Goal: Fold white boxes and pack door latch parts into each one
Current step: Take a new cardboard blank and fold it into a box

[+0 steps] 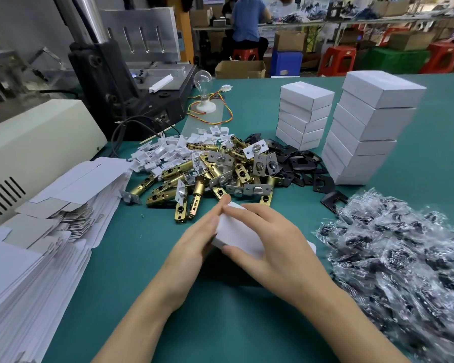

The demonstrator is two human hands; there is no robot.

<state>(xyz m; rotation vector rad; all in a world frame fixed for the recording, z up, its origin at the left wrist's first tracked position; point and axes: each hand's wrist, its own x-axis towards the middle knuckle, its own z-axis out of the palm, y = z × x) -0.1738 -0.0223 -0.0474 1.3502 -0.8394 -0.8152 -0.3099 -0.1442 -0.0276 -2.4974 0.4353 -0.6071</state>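
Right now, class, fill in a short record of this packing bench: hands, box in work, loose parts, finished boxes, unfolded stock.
hands: left hand presses straight fingers against the white box; right hand grips it
box in work: between both hands, over the green table
loose parts: brass latches piled behind the hands; black plates to their right; clear bags heaped at right
finished boxes: short stack and tall stack, far right
unfolded stock: flat blanks stacked at left
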